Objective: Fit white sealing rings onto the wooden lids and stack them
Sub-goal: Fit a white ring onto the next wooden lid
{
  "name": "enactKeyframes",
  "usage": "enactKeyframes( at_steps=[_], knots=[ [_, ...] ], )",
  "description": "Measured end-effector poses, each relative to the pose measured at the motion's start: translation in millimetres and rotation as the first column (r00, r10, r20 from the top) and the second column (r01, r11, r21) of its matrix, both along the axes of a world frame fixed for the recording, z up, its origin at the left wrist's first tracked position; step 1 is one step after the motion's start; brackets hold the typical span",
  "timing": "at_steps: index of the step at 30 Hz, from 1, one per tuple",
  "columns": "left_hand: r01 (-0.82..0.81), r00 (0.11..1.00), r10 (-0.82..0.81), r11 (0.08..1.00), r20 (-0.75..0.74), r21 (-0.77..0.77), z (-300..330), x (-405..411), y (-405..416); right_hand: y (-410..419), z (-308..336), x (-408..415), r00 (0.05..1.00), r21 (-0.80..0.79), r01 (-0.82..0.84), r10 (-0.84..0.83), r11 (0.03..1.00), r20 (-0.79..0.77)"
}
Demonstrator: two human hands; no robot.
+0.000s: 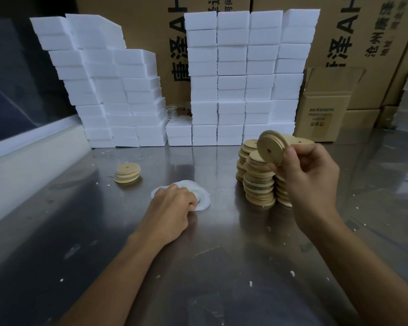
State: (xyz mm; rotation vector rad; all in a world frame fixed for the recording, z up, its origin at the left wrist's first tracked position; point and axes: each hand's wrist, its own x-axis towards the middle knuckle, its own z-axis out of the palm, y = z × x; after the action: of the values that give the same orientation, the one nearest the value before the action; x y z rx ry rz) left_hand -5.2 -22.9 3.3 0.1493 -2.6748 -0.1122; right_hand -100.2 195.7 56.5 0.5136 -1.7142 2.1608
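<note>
On the steel desk (222, 231), taking the pile of white sealing rings (204, 201) near its middle as the landmark: well to the left of the pile and a little behind it stands one short stack of finished lids (127, 172), about four high, though the exact count is hard to read. The left hand (174, 203) rests on the pile itself, fingers curled down onto the rings; whether its grip pinches one I cannot tell. The number of rings in the pile cannot be counted. To the right of the pile stand three or four close stacks of bare wooden lids (259, 182), touching one another, too many to count. Above those stacks the right hand (309, 175) holds up one wooden lid (270, 147), tilted on edge, its grip clamped on the rim. Behind the pile, white foam blocks (233, 78) stand stacked in two walls before cardboard boxes (327, 102).
</note>
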Motion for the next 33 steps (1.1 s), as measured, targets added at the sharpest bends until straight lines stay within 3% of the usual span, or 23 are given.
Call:
enactKeyframes(
  at_steps=[3,5,7,9,12,16,23,30,33],
  knots=[
    [-0.01,1.0,0.01,1.0,-0.01,0.001,1.3,-1.4,2.8,-1.1,6.4,4.7,0.895,-0.396,-0.182,0.318,0.9,0.311],
    [-0.019,0.996,0.02,1.0,-0.09,0.014,2.0,-1.3,3.3,-0.4,10.7,5.7,0.784,-0.59,-0.206,0.493,0.781,0.378],
    [-0.039,0.983,0.048,0.998,-0.178,0.055,2.8,0.2,5.5,0.1,15.4,6.9,0.712,-0.689,-0.201,0.587,0.696,0.385],
    [-0.056,0.963,0.085,0.992,-0.254,0.117,4.6,0.5,8.3,-0.4,18.3,9.6,0.675,-0.707,-0.223,0.63,0.672,0.385],
    [-0.01,0.94,0.102,0.962,-0.325,0.273,6.3,-1.4,12.3,-3.2,16.4,15.8,0.674,-0.63,-0.308,0.63,0.713,0.385],
    [0.054,0.923,0.14,0.875,-0.358,0.482,7.7,1.1,14.5,-8.5,9.9,24.1,0.742,-0.443,-0.412,0.576,0.796,0.344],
    [0.122,0.914,0.152,0.783,-0.377,0.61,12.6,11.8,10.6,-21.5,-10.8,34.6,0.841,-0.12,-0.449,0.464,0.885,0.278],
    [0.169,0.919,0.21,0.553,-0.332,0.816,18.8,21.5,7.7,-28.4,-26.9,37.7,0.895,0.09,-0.429,0.41,0.899,0.177],
    [0.181,0.93,0.195,0.498,-0.313,0.848,21.4,23.2,8.7,-31.1,-34.3,36.7,0.922,0.172,-0.381,0.36,0.908,0.142]
  ],
)
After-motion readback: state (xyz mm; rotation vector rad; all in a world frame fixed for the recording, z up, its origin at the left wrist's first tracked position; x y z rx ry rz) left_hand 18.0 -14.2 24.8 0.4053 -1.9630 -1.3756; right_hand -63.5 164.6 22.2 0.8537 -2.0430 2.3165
